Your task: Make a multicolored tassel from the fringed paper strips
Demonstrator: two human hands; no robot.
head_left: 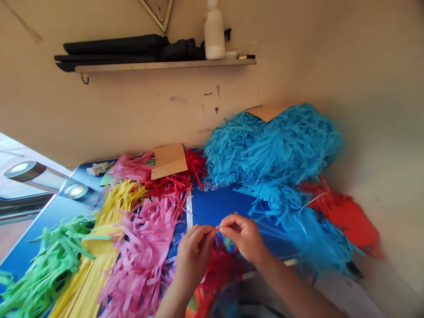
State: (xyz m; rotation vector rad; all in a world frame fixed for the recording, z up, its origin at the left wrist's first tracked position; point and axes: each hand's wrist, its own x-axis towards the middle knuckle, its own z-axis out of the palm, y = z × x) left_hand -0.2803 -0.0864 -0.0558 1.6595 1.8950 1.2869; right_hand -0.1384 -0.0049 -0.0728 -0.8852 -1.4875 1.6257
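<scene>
My left hand [192,254] and my right hand [245,238] meet fingertip to fingertip over the blue table [218,205]. Both pinch the top of a bunch of red fringed paper [220,269] that hangs down between them toward me. Left of my hands lies a heap of pink fringed paper [142,251]. A big blue fringed paper shape [274,150] with a bare cardboard tip stands just beyond my right hand.
Yellow fringe [109,216] and green fringe [46,265] lie at the left. Red strips [179,179] and a cardboard piece [168,160] sit by the wall. Orange-red paper [347,216] lies at the right. A wall shelf [165,65] carries a white bottle [214,31].
</scene>
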